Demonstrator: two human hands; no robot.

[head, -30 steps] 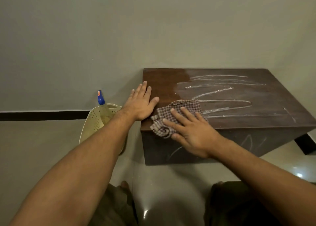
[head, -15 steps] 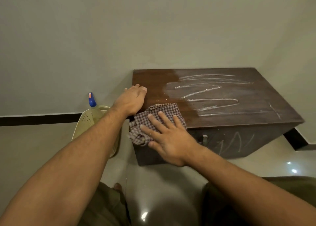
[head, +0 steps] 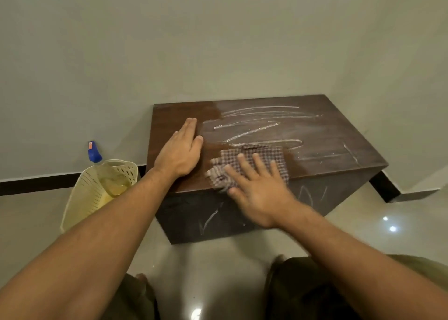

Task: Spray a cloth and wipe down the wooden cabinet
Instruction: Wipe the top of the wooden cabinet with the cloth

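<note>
Pale walls are meeting in a corner behind a low wooden cabinet (head: 327,135) that is sitting on a glossy tiled floor (head: 218,259). Its top is showing two zones: the left end is looking clean and dark brown, while the middle and right are lying under a dusty film crossed by white streaks (head: 261,116). More white marks are showing on the front face.

The person's left hand (head: 180,153) is lying flat and open near the top's left end, fingers together, apparently bracing. The right hand (head: 257,186) is pressing down with fingers spread on a checked cloth (head: 264,155), which is sitting bunched at the front edge of the top, roughly at the boundary between clean and dusty wood. It is pinning the cloth, not gripping it.

Left of the cabinet, on the floor, a cream basket (head: 84,196) is holding a spray bottle (head: 94,152) with a blue nozzle.

Judging by this, wiping is the step under way, with spraying likely done. The next move is probably calling for sweeping the cloth rightward across the streaks toward the far right corner, keeping even pressure so it is not sliding off the front edge; the front face is also needing attention.
</note>
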